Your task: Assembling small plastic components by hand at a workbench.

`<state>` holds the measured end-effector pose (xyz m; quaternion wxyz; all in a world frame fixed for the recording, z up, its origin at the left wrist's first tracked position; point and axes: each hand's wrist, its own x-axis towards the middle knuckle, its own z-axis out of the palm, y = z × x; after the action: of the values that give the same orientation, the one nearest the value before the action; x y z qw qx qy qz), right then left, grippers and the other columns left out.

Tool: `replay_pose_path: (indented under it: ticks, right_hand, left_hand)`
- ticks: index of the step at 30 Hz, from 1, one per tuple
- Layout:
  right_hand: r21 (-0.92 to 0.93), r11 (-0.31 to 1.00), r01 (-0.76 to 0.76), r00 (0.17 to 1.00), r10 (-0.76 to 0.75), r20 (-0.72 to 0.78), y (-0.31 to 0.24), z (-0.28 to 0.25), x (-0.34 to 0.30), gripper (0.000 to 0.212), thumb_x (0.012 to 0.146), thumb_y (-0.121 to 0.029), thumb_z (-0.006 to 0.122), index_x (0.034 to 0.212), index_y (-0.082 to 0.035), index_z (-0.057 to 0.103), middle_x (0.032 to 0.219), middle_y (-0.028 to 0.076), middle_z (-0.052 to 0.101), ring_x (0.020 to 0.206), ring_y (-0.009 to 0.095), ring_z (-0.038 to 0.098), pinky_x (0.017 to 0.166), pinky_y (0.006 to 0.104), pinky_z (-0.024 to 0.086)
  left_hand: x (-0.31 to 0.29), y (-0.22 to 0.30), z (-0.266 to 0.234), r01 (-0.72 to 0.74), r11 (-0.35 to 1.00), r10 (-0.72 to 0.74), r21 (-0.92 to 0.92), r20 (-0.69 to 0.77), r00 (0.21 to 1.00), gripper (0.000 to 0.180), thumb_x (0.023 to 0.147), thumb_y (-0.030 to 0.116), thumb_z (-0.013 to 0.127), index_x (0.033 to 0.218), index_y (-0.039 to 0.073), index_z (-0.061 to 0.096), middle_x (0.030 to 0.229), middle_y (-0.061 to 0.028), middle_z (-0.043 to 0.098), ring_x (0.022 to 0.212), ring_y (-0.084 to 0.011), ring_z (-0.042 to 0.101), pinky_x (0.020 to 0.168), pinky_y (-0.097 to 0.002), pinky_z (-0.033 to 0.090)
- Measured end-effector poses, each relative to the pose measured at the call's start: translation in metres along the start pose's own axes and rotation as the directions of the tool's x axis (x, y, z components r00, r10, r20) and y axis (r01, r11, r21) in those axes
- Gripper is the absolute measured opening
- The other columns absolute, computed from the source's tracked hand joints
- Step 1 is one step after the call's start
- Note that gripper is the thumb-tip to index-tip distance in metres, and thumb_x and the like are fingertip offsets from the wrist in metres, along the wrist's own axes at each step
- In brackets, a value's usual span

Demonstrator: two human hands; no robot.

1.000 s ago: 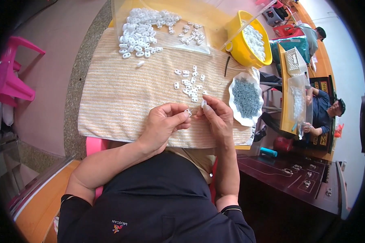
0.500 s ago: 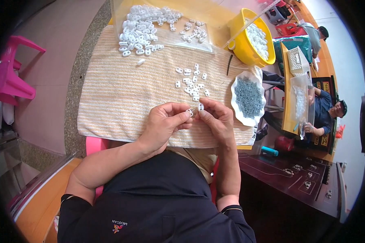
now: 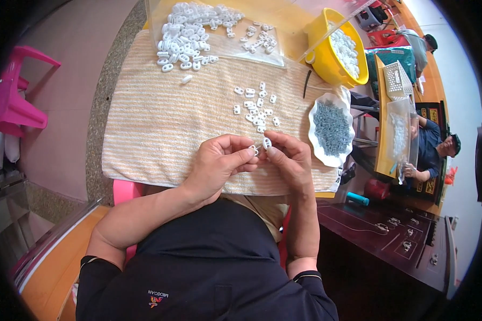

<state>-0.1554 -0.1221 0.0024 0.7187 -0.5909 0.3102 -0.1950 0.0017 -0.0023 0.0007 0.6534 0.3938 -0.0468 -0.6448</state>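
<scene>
My left hand (image 3: 219, 158) is closed, thumb and forefinger pinching a small white looped piece (image 3: 254, 151). Right beside it, my right hand (image 3: 292, 159) grips a white two-holed oval plastic piece (image 3: 266, 143) between thumb and fingers. The two held pieces are close together; whether they touch I cannot tell. Just beyond my fingertips, a loose cluster of small white two-holed pieces (image 3: 250, 105) lies on a striped towel (image 3: 144, 128). To the right stands a scalloped white dish (image 3: 332, 161) full of tiny grey parts (image 3: 332, 128), too small to name.
A heap of white oval pieces (image 3: 182, 37) lies at the far left, partly in a clear tray (image 3: 273, 59). A yellow tub (image 3: 321, 59) of white pieces stands far right, near a thin black strip (image 3: 307, 84). Another person (image 3: 431, 144) sits at a table on the right.
My hands stay almost in place, with both pieces still pinched. The right-hand piece is turned slightly, and the whole view has shifted a little.
</scene>
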Motion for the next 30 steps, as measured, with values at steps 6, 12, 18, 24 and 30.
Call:
replay_pose_path:
  ticks: [6,12,18,24,30]
  right_hand:
    - [0.064,0.998,0.011,1.000,-0.012,0.024,-0.0004,0.0008,-0.0005,0.033,0.090,-0.002,0.060,0.122,0.005,0.057,0.094,0.012,0.067,0.083,0.018,0.066,0.076,0.0292,0.054]
    - [0.058,0.998,0.010,0.999,-0.012,0.032,-0.0011,0.0018,-0.0006,0.033,0.090,-0.002,0.061,0.121,0.006,0.057,0.094,0.013,0.066,0.084,0.019,0.066,0.076,0.0308,0.055]
    - [0.039,0.999,0.009,0.999,-0.011,0.047,-0.0009,0.0011,-0.0007,0.033,0.089,0.000,0.062,0.121,0.006,0.058,0.101,0.012,0.064,0.085,0.019,0.066,0.076,0.0314,0.055]
    - [0.028,1.000,0.002,0.999,-0.003,0.042,-0.0031,0.0021,-0.0011,0.033,0.089,-0.001,0.062,0.120,0.006,0.058,0.102,0.012,0.064,0.085,0.019,0.066,0.076,0.0316,0.055]
    - [0.032,0.999,-0.004,0.999,0.003,0.044,-0.0048,0.0033,-0.0013,0.032,0.089,-0.002,0.062,0.120,0.006,0.059,0.101,0.012,0.064,0.085,0.020,0.067,0.077,0.0318,0.055]
  left_hand:
    - [-0.0010,0.0012,0.0008,-0.001,1.000,0.001,0.009,0.018,1.000,0.016,0.090,0.005,0.063,0.104,-0.003,0.062,0.091,-0.0079,0.067,0.080,-0.0112,0.065,0.074,-0.0243,0.056]
    - [-0.0005,0.0002,0.0001,0.008,1.000,-0.008,0.023,0.021,1.000,0.016,0.090,0.004,0.062,0.105,-0.001,0.061,0.091,-0.0073,0.067,0.080,-0.0112,0.065,0.074,-0.0245,0.056]
    - [-0.0011,0.0007,0.0018,0.005,0.999,-0.006,0.032,0.031,1.000,0.015,0.090,0.005,0.062,0.105,0.000,0.061,0.090,-0.0064,0.067,0.081,-0.0111,0.066,0.075,-0.0249,0.057]
    - [-0.0006,0.0004,0.0006,0.010,1.000,-0.010,0.016,0.044,0.999,0.018,0.090,0.003,0.062,0.106,-0.004,0.060,0.095,-0.0099,0.067,0.085,-0.0134,0.066,0.075,-0.0244,0.056]
    - [-0.0006,0.0003,0.0006,0.007,1.000,-0.008,0.019,0.039,0.999,0.017,0.090,0.003,0.062,0.106,-0.004,0.061,0.095,-0.0096,0.067,0.084,-0.0131,0.066,0.074,-0.0244,0.056]
